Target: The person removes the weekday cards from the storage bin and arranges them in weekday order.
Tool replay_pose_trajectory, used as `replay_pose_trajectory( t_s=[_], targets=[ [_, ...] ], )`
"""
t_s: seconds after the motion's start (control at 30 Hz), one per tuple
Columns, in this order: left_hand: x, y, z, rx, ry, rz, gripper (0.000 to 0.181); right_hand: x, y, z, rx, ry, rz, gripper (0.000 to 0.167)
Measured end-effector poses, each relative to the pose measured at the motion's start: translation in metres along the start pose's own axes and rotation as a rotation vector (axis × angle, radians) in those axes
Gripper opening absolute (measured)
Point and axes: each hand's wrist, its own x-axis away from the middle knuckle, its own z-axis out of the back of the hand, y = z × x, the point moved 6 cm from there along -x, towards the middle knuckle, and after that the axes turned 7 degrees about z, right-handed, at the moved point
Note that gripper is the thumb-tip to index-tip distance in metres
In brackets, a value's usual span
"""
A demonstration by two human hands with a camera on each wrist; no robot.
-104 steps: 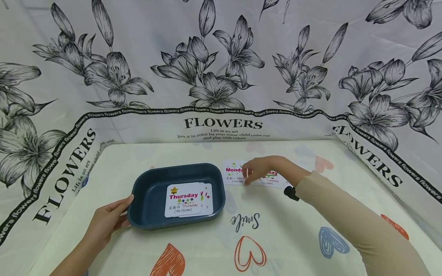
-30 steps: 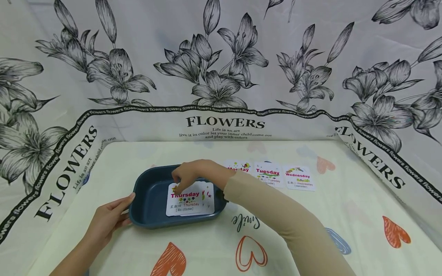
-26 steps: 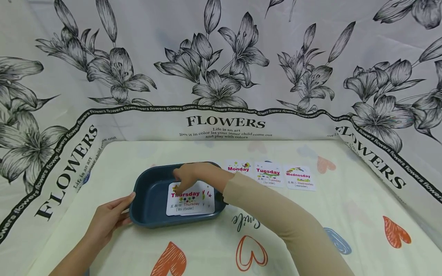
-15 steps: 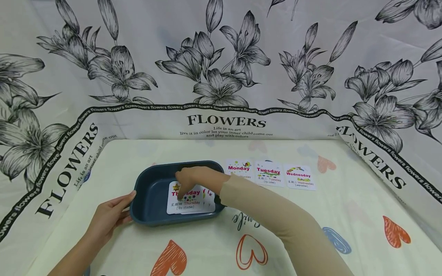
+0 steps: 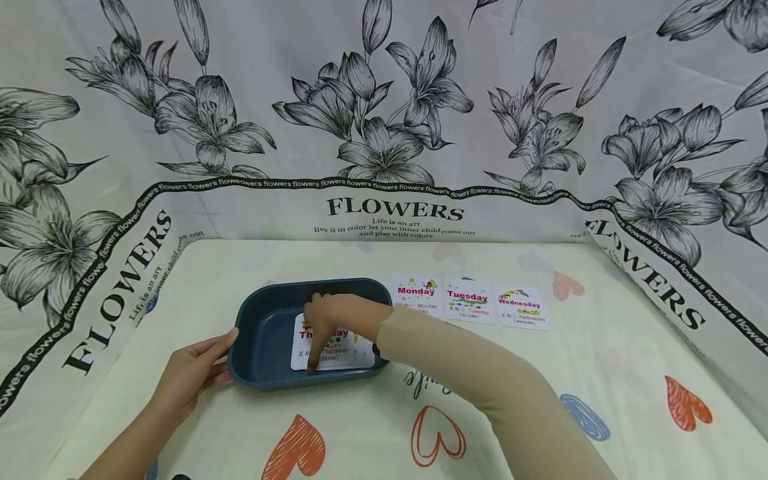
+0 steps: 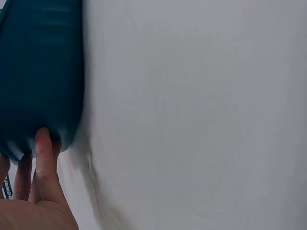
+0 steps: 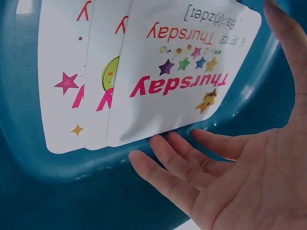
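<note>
Card marked Thursday (image 7: 177, 62), inside dark blue tray (image 5: 267, 343), toward its right half in head view. Lies uppermost on an overlapping stack. Middle of large word covered there by right hand (image 5: 327, 317); readable in right wrist view, though inverted and clipped at top of frame. Beneath it, other cards (image 7: 67, 120): at least two strips exposed, only final "y" of their words legible. Monday card (image 5: 414, 291) outside tray, lower part masked by right arm and its beige sleeve (image 5: 498, 373); Tuesday card (image 5: 468, 300) and Wednesday card (image 5: 523, 307) in a row beyond it to the right. Dark item (image 5: 181, 477) at bottom edge of head view, cropped, not identifiable. Materials: tray smooth, glossy, plastic-looking, round-cornered; cards thin, white, flat, round-cornered, with coloured print; tablecloth (image 5: 360, 427) pale, heart-patterned; backdrop (image 5: 240, 67) of fabric with line-drawn lilies. Orientation: top of Thursday print toward far side, text upright as seen from the head; card near square, long axis hard to judge. Long axis of tray left to right, right end slightly farther off. Right hand: thumb and fingers apart, straddling card, thumb by near edge, fingertips by far edge; contact, cannot tell. Left hand (image 5: 195, 363): clamped on left end of tray, thumb at rim, fingers against outer wall.
</note>
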Motion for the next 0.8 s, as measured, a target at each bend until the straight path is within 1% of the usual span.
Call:
replay_pose_trajectory(
  t_s=[0.1, 0.2, 0.27, 0.4, 0.53, 0.63, 0.8],
  targets=[
    [0.000, 0.001, 0.000, -0.020, 0.001, -0.003, 0.058, -0.007, -0.001, -0.005, 0.086, -0.021, -0.022, 0.104],
    [0.000, 0.000, 0.000, -0.023, 0.004, 0.003, 0.066, -0.009, -0.004, -0.008, 0.161, -0.044, -0.039, 0.105],
    [-0.001, 0.000, 0.000, -0.018, 0.004, 0.008, 0.062, -0.009, -0.007, -0.009, 0.204, -0.053, -0.038, 0.105],
    [-0.001, -0.001, 0.000, -0.013, 0.000, 0.007, 0.052, -0.005, -0.011, -0.008, 0.235, -0.061, -0.059, 0.104],
    [-0.001, -0.001, 0.000, -0.012, -0.006, 0.003, 0.052, -0.003, -0.012, -0.008, 0.280, -0.074, -0.065, 0.104],
    [-0.002, -0.001, 0.000, -0.011, -0.006, 0.005, 0.052, -0.003, -0.013, -0.008, 0.282, -0.073, -0.061, 0.103],
    [-0.002, -0.002, 0.001, -0.014, 0.001, 0.010, 0.059, -0.002, -0.013, -0.007, 0.235, -0.064, -0.070, 0.103]
  ],
)
